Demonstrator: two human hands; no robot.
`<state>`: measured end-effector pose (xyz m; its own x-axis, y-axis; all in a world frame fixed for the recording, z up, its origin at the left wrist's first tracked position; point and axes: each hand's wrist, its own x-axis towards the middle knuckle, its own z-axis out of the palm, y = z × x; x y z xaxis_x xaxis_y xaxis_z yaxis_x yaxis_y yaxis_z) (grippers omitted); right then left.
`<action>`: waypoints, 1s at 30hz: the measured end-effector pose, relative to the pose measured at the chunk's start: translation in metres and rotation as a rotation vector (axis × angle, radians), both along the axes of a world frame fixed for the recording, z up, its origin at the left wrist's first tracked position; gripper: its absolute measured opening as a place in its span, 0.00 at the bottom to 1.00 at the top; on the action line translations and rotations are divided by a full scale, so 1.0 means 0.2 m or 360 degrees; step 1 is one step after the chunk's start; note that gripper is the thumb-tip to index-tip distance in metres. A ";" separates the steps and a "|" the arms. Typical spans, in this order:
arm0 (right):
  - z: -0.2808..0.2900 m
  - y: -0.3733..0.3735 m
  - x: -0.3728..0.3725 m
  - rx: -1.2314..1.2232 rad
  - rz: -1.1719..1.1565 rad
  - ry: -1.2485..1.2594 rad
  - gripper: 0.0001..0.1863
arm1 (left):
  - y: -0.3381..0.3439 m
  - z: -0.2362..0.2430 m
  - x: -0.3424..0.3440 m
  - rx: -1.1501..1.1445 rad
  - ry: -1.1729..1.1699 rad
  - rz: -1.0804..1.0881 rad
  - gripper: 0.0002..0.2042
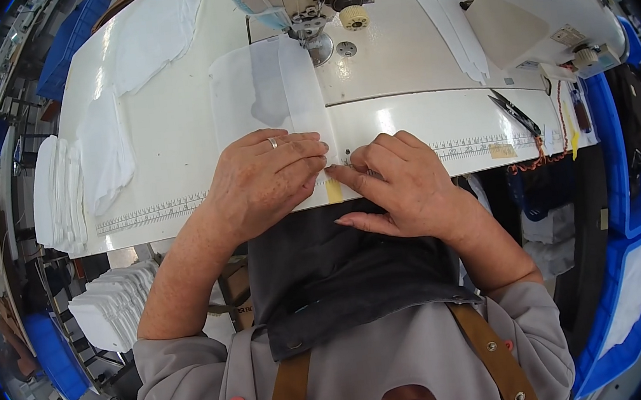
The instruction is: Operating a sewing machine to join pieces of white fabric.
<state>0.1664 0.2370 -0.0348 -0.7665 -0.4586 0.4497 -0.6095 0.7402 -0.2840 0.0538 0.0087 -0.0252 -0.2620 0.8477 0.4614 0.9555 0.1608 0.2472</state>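
Observation:
A thin white fabric piece [300, 81] lies flat on the table, its far end by the presser foot [307, 31] of a sewing machine [570, 6]. My left hand [267, 176], a ring on one finger, is closed at the near end of the fabric; its thumb is mostly hidden. Close beside it, my right hand [405, 187] reaches its index fingertip to the fabric's near right corner. The right thumb stands apart from the fingers, over the table's front edge. Just below the fingertips is a strip of yellow tape [334, 191].
White fabric pieces [104, 152] lie at the table's left, with stacks [116, 303] below. A ruler strip [154, 212] runs along the front edge. Black scissors [516, 113] and white strips [453, 34] rest on the right. Blue bins [621, 309] stand beyond the right end.

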 end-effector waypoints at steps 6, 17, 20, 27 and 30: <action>0.00 0.00 0.00 0.0009 0.0003 -0.0026 0.30 | 0.01 0.00 0.00 -0.0014 0.0013 -0.0019 0.14; 0.00 0.02 -0.03 -0.0283 -0.0124 -0.0053 0.27 | 0.00 0.00 0.02 -0.0085 -0.0046 0.0013 0.12; 0.02 0.01 -0.04 -0.0081 -0.0088 -0.0130 0.27 | -0.01 0.04 0.01 -0.0052 -0.0183 -0.0028 0.10; 0.06 0.00 -0.06 0.0012 -0.0057 -0.0137 0.26 | -0.01 0.08 -0.12 -0.0137 -0.0190 0.0029 0.09; 0.09 0.00 -0.10 0.0062 0.0013 -0.0120 0.23 | 0.04 0.05 -0.21 -0.0235 -0.0207 0.0263 0.13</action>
